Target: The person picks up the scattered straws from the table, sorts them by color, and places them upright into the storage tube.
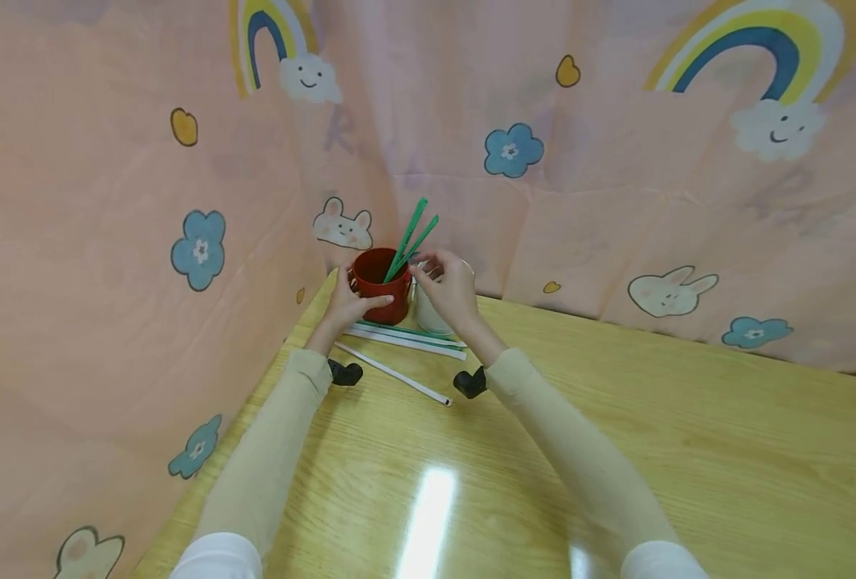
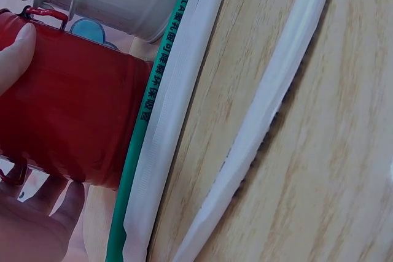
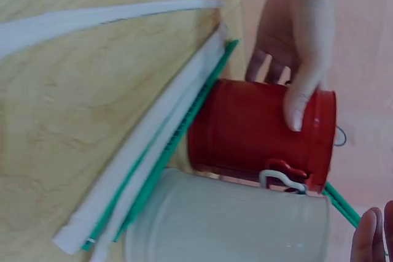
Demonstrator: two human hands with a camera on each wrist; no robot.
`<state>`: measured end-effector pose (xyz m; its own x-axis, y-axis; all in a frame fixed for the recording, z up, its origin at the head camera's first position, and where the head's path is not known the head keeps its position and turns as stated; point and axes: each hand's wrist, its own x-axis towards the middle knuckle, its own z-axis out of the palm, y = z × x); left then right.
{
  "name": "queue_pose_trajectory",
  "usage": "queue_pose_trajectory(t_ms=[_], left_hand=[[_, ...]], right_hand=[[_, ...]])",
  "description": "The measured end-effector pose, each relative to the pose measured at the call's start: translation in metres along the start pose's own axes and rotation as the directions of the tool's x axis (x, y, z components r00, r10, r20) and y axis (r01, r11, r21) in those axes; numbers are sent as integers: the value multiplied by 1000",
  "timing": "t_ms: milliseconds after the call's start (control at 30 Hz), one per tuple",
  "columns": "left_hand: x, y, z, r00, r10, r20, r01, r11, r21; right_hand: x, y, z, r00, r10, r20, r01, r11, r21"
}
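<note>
A red bucket-like cup (image 1: 382, 310) with small side handles stands at the far corner of the table. My left hand (image 1: 344, 301) holds its side, thumb across the front. Two green straws (image 1: 413, 229) lean out over its rim. Beside those straws is my right hand (image 1: 448, 288), thumb and index finger close together; whether they grip anything is unclear. A matching white cup (image 3: 236, 219) stands against the red one, partly covered by my right hand in the head view. In front lie white paper-wrapped straws (image 2: 175, 99) and green straws (image 2: 138, 130), side by side.
One separate white wrapped straw (image 1: 399, 374) lies nearer on the wooden table (image 1: 543, 450). A pink patterned curtain (image 1: 428, 96) rises behind the cups and along the left table edge. Black wrist mounts (image 1: 471, 383) sit under both wrists.
</note>
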<state>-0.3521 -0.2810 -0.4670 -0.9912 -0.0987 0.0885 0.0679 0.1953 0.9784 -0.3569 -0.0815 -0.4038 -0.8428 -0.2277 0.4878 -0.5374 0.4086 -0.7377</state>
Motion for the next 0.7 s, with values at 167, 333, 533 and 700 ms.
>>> queue_pose_trajectory(t_ms=[167, 333, 533, 700], left_hand=[[0, 1, 0, 1000, 5, -3, -5, 1000, 1], [-1, 2, 0, 1000, 7, 5, -7, 1000, 6], [-2, 2, 0, 1000, -16, 5, 16, 1000, 7], [-7, 13, 0, 999, -36, 21, 36, 999, -11]], right_hand=[[-18, 7, 5, 998, 10, 67, -11, 1000, 8], [-37, 15, 10, 987, -23, 159, 27, 999, -22], [-48, 23, 14, 958, -60, 282, 80, 995, -62], [-50, 34, 15, 913, 44, 406, 11, 991, -132]])
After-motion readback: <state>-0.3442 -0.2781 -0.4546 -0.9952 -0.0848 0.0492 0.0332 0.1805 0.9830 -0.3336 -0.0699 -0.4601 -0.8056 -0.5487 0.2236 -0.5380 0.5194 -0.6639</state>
